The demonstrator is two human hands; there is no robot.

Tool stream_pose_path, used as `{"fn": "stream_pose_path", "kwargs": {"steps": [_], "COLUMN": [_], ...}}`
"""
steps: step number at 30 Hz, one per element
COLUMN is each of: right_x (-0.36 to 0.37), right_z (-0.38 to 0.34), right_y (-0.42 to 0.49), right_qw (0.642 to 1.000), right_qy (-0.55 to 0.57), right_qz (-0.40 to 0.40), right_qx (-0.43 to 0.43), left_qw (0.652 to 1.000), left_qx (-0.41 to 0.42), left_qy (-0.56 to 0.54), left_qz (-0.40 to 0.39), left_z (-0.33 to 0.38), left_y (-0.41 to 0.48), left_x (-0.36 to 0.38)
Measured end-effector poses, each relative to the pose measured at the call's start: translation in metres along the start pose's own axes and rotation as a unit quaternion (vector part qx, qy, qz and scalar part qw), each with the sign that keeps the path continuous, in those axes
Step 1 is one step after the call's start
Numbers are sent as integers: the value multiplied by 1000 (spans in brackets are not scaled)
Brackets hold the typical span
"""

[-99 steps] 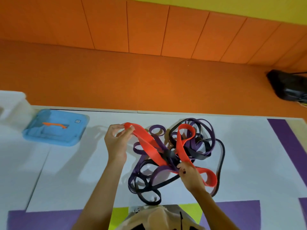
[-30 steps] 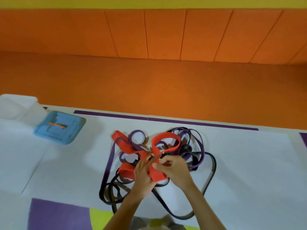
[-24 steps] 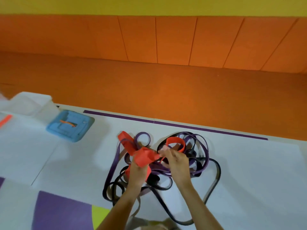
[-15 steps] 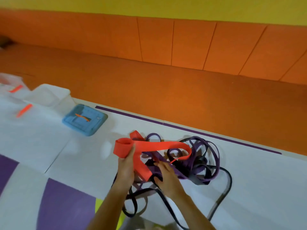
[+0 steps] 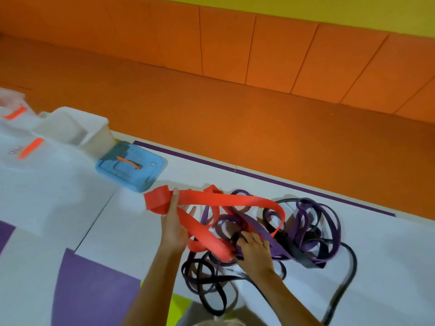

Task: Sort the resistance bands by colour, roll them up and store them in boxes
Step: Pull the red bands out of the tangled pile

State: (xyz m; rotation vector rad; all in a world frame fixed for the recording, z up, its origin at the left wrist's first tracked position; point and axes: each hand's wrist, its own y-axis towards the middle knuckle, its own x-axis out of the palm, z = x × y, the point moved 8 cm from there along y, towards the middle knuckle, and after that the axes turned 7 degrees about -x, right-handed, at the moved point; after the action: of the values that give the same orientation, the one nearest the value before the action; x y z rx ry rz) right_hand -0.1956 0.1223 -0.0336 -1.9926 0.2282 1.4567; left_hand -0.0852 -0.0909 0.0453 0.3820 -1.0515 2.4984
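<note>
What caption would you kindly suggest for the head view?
Left hand holds a red band above tangled purple and black bands.

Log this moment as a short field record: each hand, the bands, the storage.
Left hand: raised off the mat, grips the red band beside a folded end
Right hand: down in the tangle, fingers curled; its grip unclear
Red band: partly held up, the rest threaded through the pile
Purple bands: tangled with black bands on the white mat
Blue lid: flat on the mat, left of the pile
White box: open, beyond the lid
Rolled bands: none in view
</note>
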Motion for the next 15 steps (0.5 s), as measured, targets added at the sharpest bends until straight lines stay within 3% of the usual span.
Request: {"fn": "stream_pose_path", "kwargs": {"steps": [4, 10, 15], "right_x": [-9, -37, -72], "right_z": [-3, 23, 37], "right_y": [20, 26, 12], "right_qw": [998, 974, 948], "right_qy": [-2, 211, 293], "right_qz": [-7, 7, 98], "right_qx": [57, 77, 77], "left_qw": [1000, 983, 978], "left_qx": [-15, -47, -10], "left_qy": [-20, 53, 176], "left_qz": [13, 170, 113], "left_z": [11, 17, 21], "left_y": [18, 52, 70], "left_x": [-25, -70, -50]}}
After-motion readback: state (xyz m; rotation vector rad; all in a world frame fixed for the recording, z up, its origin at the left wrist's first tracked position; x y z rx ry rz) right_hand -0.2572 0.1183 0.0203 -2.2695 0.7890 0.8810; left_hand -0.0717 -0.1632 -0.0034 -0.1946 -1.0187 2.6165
